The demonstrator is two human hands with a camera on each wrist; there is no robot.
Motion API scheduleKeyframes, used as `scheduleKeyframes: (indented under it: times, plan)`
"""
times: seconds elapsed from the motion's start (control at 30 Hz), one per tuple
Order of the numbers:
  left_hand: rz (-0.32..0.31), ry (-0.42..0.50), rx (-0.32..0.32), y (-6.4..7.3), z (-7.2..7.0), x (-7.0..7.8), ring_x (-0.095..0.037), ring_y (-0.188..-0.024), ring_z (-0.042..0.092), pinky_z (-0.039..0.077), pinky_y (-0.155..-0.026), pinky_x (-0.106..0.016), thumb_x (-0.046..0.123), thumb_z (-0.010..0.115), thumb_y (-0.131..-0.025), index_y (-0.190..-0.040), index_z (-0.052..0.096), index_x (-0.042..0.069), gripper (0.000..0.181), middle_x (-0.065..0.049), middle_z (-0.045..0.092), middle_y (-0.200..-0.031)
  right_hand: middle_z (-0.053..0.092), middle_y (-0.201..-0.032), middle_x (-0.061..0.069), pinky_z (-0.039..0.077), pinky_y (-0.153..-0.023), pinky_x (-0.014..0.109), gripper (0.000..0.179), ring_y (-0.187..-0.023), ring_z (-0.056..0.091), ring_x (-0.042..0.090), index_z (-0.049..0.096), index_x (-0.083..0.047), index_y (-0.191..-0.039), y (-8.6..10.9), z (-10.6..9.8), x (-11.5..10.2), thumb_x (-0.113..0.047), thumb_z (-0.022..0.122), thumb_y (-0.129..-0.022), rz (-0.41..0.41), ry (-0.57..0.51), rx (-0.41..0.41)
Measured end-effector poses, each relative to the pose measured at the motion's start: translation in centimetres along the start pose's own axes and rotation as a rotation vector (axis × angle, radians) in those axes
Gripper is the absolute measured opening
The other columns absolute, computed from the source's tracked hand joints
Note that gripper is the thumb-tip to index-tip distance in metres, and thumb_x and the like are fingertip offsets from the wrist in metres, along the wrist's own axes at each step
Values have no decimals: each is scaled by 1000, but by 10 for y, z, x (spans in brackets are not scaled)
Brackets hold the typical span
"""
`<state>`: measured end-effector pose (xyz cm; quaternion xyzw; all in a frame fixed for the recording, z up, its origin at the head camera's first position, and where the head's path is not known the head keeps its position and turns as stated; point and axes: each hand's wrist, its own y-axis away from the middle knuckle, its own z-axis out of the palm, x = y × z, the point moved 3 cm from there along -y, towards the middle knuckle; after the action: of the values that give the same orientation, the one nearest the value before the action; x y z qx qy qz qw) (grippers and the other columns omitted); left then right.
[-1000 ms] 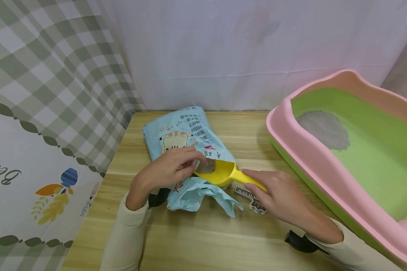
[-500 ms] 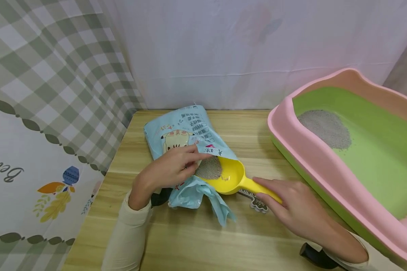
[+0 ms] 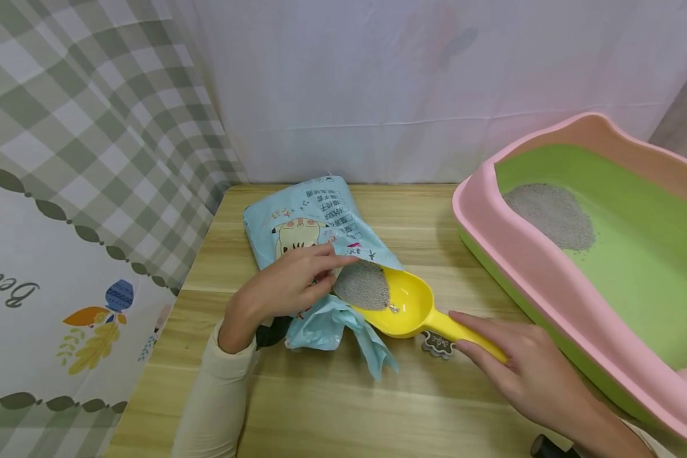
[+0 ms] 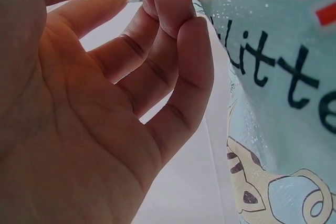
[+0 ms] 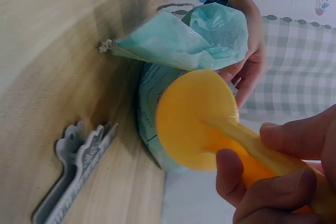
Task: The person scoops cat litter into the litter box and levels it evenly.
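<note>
A light blue bag of cat litter, printed with a cartoon animal, lies on the wooden table with its torn mouth facing right. My left hand pinches the edge of that mouth; in the left wrist view the fingertips meet the plastic beside the printed letters. My right hand grips the handle of a yellow scoop. Grey litter fills the scoop's inner half, which is partly under the bag's upper flap. From the right wrist view, only the scoop's yellow underside shows.
At the right stands a green litter box with a pink rim, a heap of grey litter inside. A small grey comb-like item lies below the scoop. A torn bag flap hangs toward the front. White curtain closes off the back.
The scoop has slid right and toward me, partway out of the bag, showing more grey litter. My left index finger has straightened along the bag's edge; the left hand otherwise stays put.
</note>
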<state>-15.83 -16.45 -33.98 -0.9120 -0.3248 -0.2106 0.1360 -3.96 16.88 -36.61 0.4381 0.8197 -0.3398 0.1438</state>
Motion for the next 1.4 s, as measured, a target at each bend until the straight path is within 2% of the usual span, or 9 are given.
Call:
scheduleKeyframes:
  times: [0.13, 0.3, 0.5, 0.67, 0.87, 0.97, 1.13, 1.2, 1.4]
  plan:
    - [-25, 22, -10, -1, 0, 0, -8, -70, 44, 44, -63, -29, 1, 58, -102, -146, 70, 3, 45, 3, 49, -85, 80, -124, 1, 53, -90, 13, 51, -104, 79, 17, 78, -10, -137, 5, -1, 3, -3, 88, -88, -1, -35, 27]
    - [-55, 34, -25, -1, 0, 0, -8, -68, 45, 44, -62, -28, 4, 59, -103, -149, 68, 2, 46, 2, 50, -86, 81, -123, 3, 50, -77, 14, 52, -93, 73, 6, 79, -12, -137, 9, -3, 6, -2, 89, -87, -5, -48, 39]
    - [-55, 32, -23, -1, 0, 0, -7, -67, 45, 45, -62, -29, 3, 57, -104, -148, 68, 1, 46, 2, 51, -86, 81, -122, 3, 49, -75, 15, 54, -90, 72, 4, 79, -11, -137, 13, -4, 7, -2, 90, -85, -18, -56, 54]
    - [-59, 29, -22, -1, 0, 0, -7, -68, 46, 46, -64, -30, 4, 57, -104, -149, 67, 1, 46, 2, 51, -85, 81, -118, 1, 48, -72, 15, 54, -82, 65, 1, 79, -11, -137, 16, -8, 6, 0, 90, -84, -22, -67, 44]
    - [-57, 18, -17, -2, 1, 0, -8, -69, 47, 46, -64, -30, 4, 57, -104, -148, 68, 2, 45, 3, 52, -87, 80, -123, 0, 53, -80, 15, 59, -95, 73, -1, 78, -11, -137, 21, -14, 6, 4, 90, -81, 0, -58, 7]
    - [-42, 7, -5, -2, 2, 1, -8, -71, 47, 46, -64, -30, 3, 57, -103, -147, 69, 3, 46, 4, 52, -88, 80, -124, 1, 53, -81, 15, 60, -97, 73, -2, 78, -9, -138, 24, -14, 6, 4, 90, -80, -20, -58, 16]
    - [-32, 8, 6, -2, 2, 0, -7, -73, 48, 46, -66, -29, 2, 58, -102, -146, 70, 3, 45, 6, 52, -87, 80, -123, 4, 53, -79, 15, 37, -99, 73, -3, 79, -7, -135, 28, -11, 8, -22, 83, -101, -111, -81, 90]
    - [-29, 5, 7, -2, 2, 1, -7, -74, 48, 46, -67, -30, 3, 59, -102, -146, 70, 2, 45, 7, 52, -87, 80, -123, 5, 52, -77, 14, 39, -99, 72, -3, 79, -6, -134, 29, -9, 9, -34, 75, -107, -141, -92, 110]
    - [-19, -5, 7, -2, 2, 2, -7, -75, 49, 47, -69, -31, 3, 60, -102, -145, 69, 1, 44, 7, 52, -87, 81, -119, 6, 49, -69, 12, 43, -93, 68, -4, 79, -4, -133, 33, -9, 6, -39, 68, -111, -154, -109, 114]
